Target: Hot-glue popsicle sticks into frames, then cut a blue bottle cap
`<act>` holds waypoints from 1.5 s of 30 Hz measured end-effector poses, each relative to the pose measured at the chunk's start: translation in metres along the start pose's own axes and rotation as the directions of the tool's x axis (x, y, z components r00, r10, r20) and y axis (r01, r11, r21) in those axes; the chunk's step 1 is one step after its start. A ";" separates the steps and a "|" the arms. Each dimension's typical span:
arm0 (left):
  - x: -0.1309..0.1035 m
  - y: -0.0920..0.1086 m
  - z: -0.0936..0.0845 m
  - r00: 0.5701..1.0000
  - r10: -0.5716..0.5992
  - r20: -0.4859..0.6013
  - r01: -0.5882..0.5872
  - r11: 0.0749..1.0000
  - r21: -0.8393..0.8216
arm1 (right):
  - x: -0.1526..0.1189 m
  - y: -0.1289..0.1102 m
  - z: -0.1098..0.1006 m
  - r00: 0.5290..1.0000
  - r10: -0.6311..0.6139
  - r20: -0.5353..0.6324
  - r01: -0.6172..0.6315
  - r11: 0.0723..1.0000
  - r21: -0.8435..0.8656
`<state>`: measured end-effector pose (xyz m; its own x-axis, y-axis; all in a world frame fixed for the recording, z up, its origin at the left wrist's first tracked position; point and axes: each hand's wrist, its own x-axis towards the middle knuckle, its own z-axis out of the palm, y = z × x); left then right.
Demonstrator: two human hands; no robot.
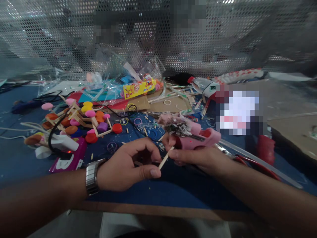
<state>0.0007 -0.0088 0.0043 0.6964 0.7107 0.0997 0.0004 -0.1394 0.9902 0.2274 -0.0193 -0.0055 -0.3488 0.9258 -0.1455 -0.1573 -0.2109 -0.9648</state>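
Head view: I'm watching the left hand [123,167] and right hand [198,157] pinching opposite ends of a little wooden stick [164,161] over the blue table [138,197], near some pink plastic thing [198,142].

The right hand [196,157] hides the lower part of the pink tool [206,140]. Toward the table's [148,195] right edge, coarse blocks blur a bright object [239,110]. Near the far edge, small print on the yellow packet [138,89] is unreadable. Shapes behind the mesh [74,43] are indistinct. The picture's sides cut off both forearms [54,190].
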 end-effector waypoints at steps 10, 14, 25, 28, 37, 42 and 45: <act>-0.004 -0.008 0.004 1.000 0.015 -0.028 -0.015 1.000 0.002 | 0.001 -0.007 0.009 0.992 0.123 0.006 -0.123 0.986 0.115; -0.004 -0.007 0.002 0.997 0.081 -0.021 -0.077 0.988 0.137 | 0.000 -0.004 0.008 0.985 0.169 -0.032 -0.166 0.983 0.084; -0.001 -0.002 0.000 0.974 0.225 0.025 -0.220 0.915 0.337 | 0.001 -0.003 0.009 0.984 0.175 0.025 -0.176 0.981 0.076; -0.002 -0.003 0.001 0.969 0.240 0.052 -0.243 0.905 0.350 | 0.001 -0.004 0.008 0.986 0.164 0.032 -0.166 0.980 0.110; -0.004 -0.003 0.001 0.969 0.244 0.037 -0.242 0.909 0.339 | -0.001 -0.008 0.008 0.991 0.129 0.044 -0.132 0.986 0.096; -0.003 -0.002 -0.001 0.990 0.092 -0.111 -0.077 0.988 0.134 | 0.004 -0.004 0.006 0.998 0.047 -0.031 -0.044 0.993 0.110; 0.000 -0.004 -0.003 0.978 0.003 -0.208 -0.008 1.000 -0.027 | 0.006 -0.004 0.007 0.989 -0.004 -0.150 0.020 0.995 0.099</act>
<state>-0.0009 -0.0062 0.0003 0.5318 0.8383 0.1203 -0.0247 -0.1266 0.9916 0.2195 -0.0150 -0.0009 -0.2053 0.9634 -0.1725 -0.2549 -0.2228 -0.9410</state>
